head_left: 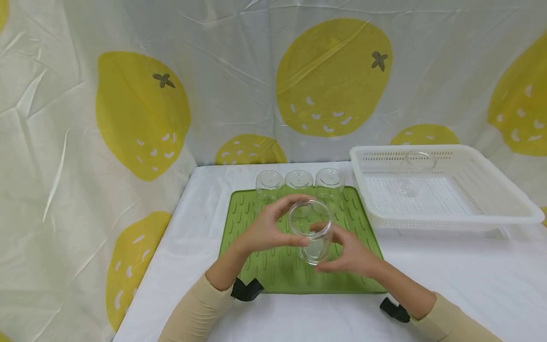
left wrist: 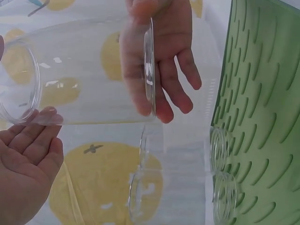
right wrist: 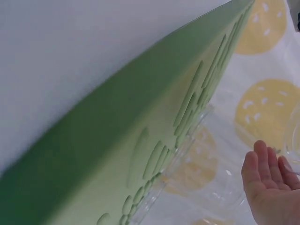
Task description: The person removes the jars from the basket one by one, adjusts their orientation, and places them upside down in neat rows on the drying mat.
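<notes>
A clear drinking glass (head_left: 314, 237) is held upright, slightly tilted, above the green ribbed mat (head_left: 278, 280). My left hand (head_left: 273, 230) grips its upper part, thumb in front and fingers behind. Round the lower part, my right hand (head_left: 352, 254) has its thumb near the bottom and its fingers behind the wall. The left wrist view shows the glass (left wrist: 89, 75) sideways, with my right hand (left wrist: 171, 56) at the flanged end and my left hand (left wrist: 28, 173) at the other. In the right wrist view, the fingertips of my right hand (right wrist: 269, 187) meet the glass edge (right wrist: 295, 136).
Three matching glasses stand bottom-up in a row along the mat's back edge: left (head_left: 269, 183), middle (head_left: 298, 179) and right (head_left: 330, 178). A white perforated basket (head_left: 453, 219) on the right contains another glass (head_left: 420, 160). Behind hangs a lemon-print cloth (head_left: 231, 76).
</notes>
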Demonstrator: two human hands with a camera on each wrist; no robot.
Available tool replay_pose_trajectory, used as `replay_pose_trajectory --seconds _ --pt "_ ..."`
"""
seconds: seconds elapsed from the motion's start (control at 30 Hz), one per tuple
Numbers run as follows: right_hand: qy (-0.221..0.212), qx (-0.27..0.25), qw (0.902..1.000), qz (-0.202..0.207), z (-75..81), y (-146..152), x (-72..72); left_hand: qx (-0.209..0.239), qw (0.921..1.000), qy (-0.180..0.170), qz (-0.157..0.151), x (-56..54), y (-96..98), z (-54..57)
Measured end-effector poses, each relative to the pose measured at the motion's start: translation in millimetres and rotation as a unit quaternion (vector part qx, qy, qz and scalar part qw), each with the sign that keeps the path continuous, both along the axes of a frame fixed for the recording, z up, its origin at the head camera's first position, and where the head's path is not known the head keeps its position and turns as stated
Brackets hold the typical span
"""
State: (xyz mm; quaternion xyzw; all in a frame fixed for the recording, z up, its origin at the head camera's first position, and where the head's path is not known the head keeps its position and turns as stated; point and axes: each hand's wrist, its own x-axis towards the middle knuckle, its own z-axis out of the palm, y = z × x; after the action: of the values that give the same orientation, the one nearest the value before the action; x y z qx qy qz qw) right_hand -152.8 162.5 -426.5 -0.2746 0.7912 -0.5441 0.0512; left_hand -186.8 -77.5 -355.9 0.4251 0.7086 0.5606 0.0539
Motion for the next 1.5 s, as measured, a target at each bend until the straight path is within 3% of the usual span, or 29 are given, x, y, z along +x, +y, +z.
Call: replay_pose_trajectory --seconds 0.5,0.77,1.03,1.33,1.5 --pt "-0.008 0.001 0.9999 -0.015 4.3 17.6 2.5 0.002 0.9997 -0.022 0.008 -8.7 -19.8 -18.6" --pt "0.019 0.009 0.9993 -0.032 8.6 28.0 2.8 -0.011 0.9994 -0.029 0.015 -10.8 -26.0 -25.3" --pt "0.051 0.011 0.9974 -0.05 20.3 37.1 2.9 -0.065 0.996 -0.034 0.051 -9.1 -31.6 -34.5" --pt "0.083 -0.026 0.9949 -0.053 34.7 40.9 0.9 -0.067 0.9944 -0.069 0.044 -7.3 -27.0 -43.6" --pt "0.095 -0.046 0.9932 -0.049 38.8 41.8 -0.8 -0.087 0.9925 -0.072 0.048 -8.9 -23.3 -54.6"
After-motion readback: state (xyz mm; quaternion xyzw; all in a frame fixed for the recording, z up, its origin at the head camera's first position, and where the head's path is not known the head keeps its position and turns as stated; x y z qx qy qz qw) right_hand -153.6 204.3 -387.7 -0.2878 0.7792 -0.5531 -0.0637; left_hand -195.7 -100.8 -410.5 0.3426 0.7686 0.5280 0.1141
